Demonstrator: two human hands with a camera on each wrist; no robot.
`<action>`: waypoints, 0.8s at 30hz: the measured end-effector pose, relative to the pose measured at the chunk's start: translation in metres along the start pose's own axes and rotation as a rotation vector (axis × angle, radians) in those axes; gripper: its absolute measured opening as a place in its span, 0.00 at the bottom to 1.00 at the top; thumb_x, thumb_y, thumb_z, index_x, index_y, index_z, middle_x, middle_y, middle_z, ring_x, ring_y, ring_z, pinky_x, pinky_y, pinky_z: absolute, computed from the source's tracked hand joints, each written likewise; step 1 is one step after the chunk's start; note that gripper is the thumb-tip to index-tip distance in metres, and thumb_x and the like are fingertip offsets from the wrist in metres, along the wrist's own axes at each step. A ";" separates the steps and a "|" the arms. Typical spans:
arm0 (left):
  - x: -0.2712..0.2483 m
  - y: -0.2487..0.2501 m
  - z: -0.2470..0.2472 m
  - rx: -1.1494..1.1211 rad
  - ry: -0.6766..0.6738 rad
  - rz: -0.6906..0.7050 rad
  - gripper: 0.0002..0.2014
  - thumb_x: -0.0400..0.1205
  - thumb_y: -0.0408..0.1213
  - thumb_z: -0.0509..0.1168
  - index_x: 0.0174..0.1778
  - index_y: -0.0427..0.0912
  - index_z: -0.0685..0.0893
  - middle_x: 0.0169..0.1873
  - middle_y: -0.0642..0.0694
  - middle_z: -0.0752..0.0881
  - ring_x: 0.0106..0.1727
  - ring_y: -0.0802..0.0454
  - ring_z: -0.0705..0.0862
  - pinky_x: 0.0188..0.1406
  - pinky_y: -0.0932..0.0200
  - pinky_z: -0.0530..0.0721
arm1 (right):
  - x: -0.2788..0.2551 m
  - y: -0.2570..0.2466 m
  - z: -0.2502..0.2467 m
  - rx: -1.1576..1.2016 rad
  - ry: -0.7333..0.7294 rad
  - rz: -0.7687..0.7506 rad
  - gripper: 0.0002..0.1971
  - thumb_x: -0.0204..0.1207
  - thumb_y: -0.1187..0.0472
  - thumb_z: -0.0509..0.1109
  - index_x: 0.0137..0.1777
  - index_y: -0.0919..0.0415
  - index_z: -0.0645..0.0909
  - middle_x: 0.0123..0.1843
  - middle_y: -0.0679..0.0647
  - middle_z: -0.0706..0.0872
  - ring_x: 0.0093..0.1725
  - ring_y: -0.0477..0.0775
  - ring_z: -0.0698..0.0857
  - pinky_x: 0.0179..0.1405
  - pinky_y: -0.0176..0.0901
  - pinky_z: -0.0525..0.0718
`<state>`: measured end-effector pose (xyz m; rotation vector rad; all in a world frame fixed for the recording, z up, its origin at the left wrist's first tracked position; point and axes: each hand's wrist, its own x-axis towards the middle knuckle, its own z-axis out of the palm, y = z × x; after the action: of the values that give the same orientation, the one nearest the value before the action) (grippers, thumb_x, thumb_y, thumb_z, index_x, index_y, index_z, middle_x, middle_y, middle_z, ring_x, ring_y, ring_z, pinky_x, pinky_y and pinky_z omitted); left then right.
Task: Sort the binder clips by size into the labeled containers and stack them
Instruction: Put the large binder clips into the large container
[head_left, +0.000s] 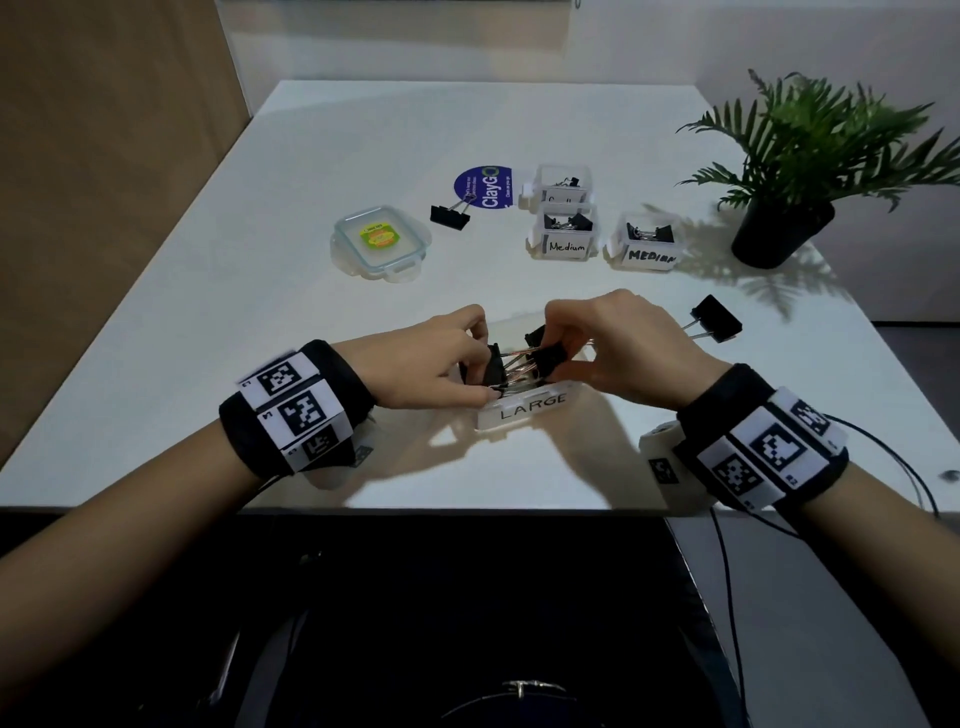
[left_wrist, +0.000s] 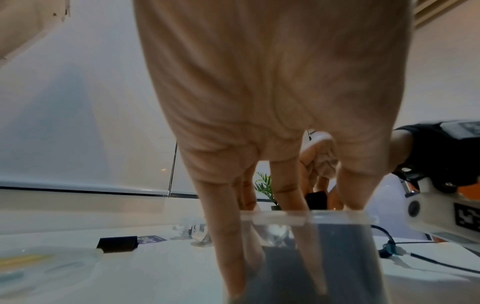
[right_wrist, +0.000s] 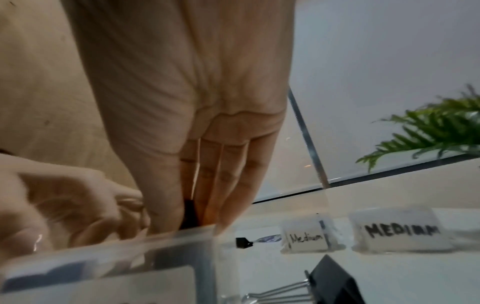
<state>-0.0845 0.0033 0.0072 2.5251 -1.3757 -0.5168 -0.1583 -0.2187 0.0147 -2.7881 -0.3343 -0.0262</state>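
Observation:
The clear container labelled LARGE (head_left: 521, 413) sits near the table's front edge, and both hands reach into it. My left hand (head_left: 480, 382) grips a black binder clip (head_left: 494, 365) at the container's left side. My right hand (head_left: 560, 364) pinches another black clip (head_left: 549, 357) just above it, and the two clips' wire handles cross between them. In the right wrist view this clip (right_wrist: 189, 214) shows dark between thumb and fingers over the container wall (right_wrist: 155, 251). The left wrist view shows fingers (left_wrist: 226, 236) reaching down inside the container (left_wrist: 337, 218). The container's floor is hidden.
One loose large clip (head_left: 717, 318) lies right of the container, another (head_left: 449, 214) at mid-table beside a blue ClayGo pack (head_left: 483, 186). A container lid (head_left: 382, 241) lies left. Two Medium containers (head_left: 566, 244) (head_left: 649, 249) and a small one (head_left: 561, 187) stand behind. A potted plant (head_left: 784, 228) stands far right.

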 end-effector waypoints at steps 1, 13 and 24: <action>0.000 -0.002 0.001 0.000 0.006 0.006 0.18 0.79 0.56 0.63 0.37 0.43 0.80 0.53 0.49 0.71 0.48 0.50 0.79 0.51 0.55 0.80 | 0.000 0.004 -0.002 0.049 0.011 0.000 0.11 0.67 0.57 0.79 0.47 0.49 0.82 0.40 0.41 0.89 0.43 0.44 0.88 0.38 0.45 0.82; 0.002 0.007 0.001 0.058 0.205 0.002 0.19 0.77 0.59 0.67 0.41 0.45 0.76 0.42 0.52 0.76 0.41 0.52 0.76 0.43 0.49 0.79 | 0.003 0.006 -0.005 0.173 -0.041 -0.006 0.08 0.71 0.48 0.77 0.48 0.49 0.90 0.39 0.43 0.91 0.38 0.40 0.88 0.42 0.46 0.87; 0.005 0.004 0.013 -0.112 0.125 0.130 0.09 0.80 0.50 0.68 0.52 0.53 0.88 0.48 0.51 0.78 0.52 0.55 0.75 0.56 0.54 0.76 | 0.000 0.005 -0.003 0.223 -0.179 -0.060 0.15 0.78 0.45 0.67 0.39 0.51 0.90 0.32 0.42 0.89 0.33 0.39 0.86 0.33 0.30 0.79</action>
<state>-0.0900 -0.0037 -0.0041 2.3197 -1.4118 -0.3931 -0.1567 -0.2241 0.0160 -2.5632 -0.4360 0.2339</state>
